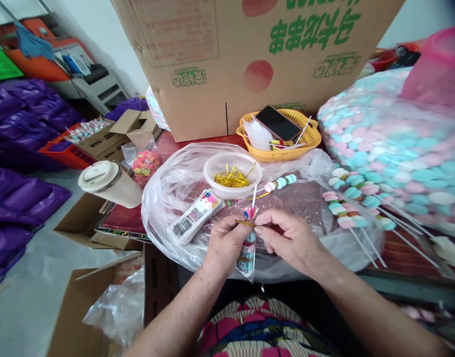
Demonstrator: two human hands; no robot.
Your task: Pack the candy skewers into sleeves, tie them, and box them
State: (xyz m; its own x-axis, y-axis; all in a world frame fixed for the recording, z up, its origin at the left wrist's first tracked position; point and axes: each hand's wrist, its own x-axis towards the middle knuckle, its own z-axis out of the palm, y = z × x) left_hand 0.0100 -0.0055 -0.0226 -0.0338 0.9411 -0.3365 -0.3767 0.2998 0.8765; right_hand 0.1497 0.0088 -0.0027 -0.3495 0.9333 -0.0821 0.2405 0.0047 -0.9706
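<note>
My left hand (224, 243) is closed around the gathered neck of a printed clear bag with a marshmallow skewer (245, 258) inside. The bag hangs below my fingers, and the white stick (255, 196) pokes out of its top. A gold twist tie (245, 222) crosses the neck, and my right hand (290, 239) pinches at its end with thumb and forefinger. Just beyond sits a white bowl (227, 191) of gold twist ties. To its left lies a stack of printed bags (190, 220), and to its right a bare marshmallow skewer (281, 183).
Several marshmallow skewers (348, 208) lie at right beside a big clear sack of marshmallows (406, 163). A yellow basket (275, 155) holds a phone (278, 123). Behind stands a large carton (212, 106). At left are a lidded cup (114, 186) and a bag of colourful candies (144, 163).
</note>
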